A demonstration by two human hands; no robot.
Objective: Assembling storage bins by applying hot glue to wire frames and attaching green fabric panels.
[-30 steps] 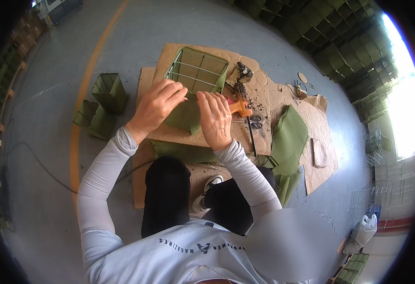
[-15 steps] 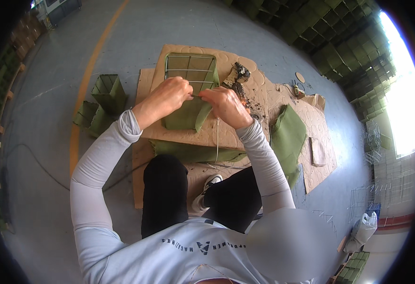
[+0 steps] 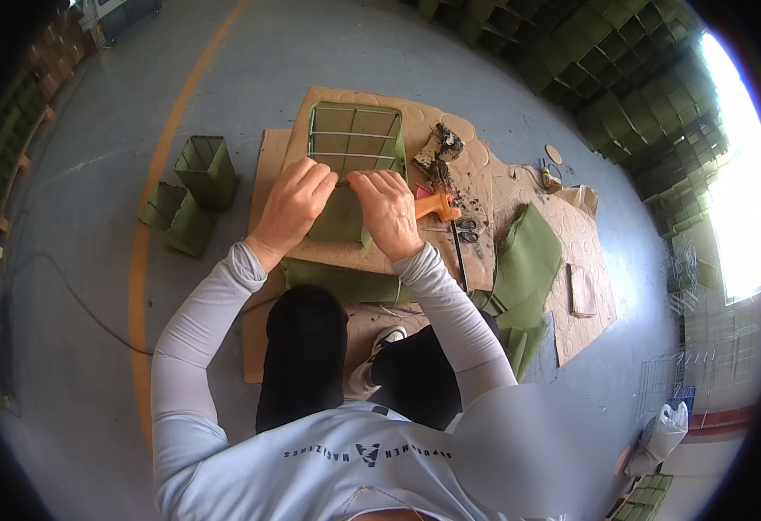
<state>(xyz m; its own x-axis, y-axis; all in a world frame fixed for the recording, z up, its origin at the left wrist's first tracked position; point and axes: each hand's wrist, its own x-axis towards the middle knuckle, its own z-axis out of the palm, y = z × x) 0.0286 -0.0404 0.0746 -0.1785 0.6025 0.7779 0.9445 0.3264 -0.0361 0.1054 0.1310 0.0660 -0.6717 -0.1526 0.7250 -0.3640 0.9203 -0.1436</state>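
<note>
A wire frame (image 3: 354, 157) lined with green fabric (image 3: 337, 227) lies on a cardboard sheet (image 3: 313, 97) in front of me. My left hand (image 3: 294, 207) is closed in a pinch at the near edge of the frame, where the fabric meets the wire. Beside it, my right hand (image 3: 387, 214) has its fingers bent and pressed onto the same edge. The fingers of both hands hide most of what they grip there. Just right of my right hand lies an orange glue gun (image 3: 438, 206), with a pair of scissors (image 3: 466, 233) near its handle.
Two green fabric boxes (image 3: 205, 169) stand on the floor at the left. A blackened, residue-covered lump (image 3: 441, 143) sits on the cardboard. Green fabric pieces (image 3: 528, 256) lie to the right. Stacked green boxes (image 3: 606, 78) line the far right. A dark cable (image 3: 85, 300) crosses the left floor.
My right hand has moved left and slightly down, uncovering the glue gun and scissors. The left hand has come slightly lower. The fabric flap and white cord below the hands show less.
</note>
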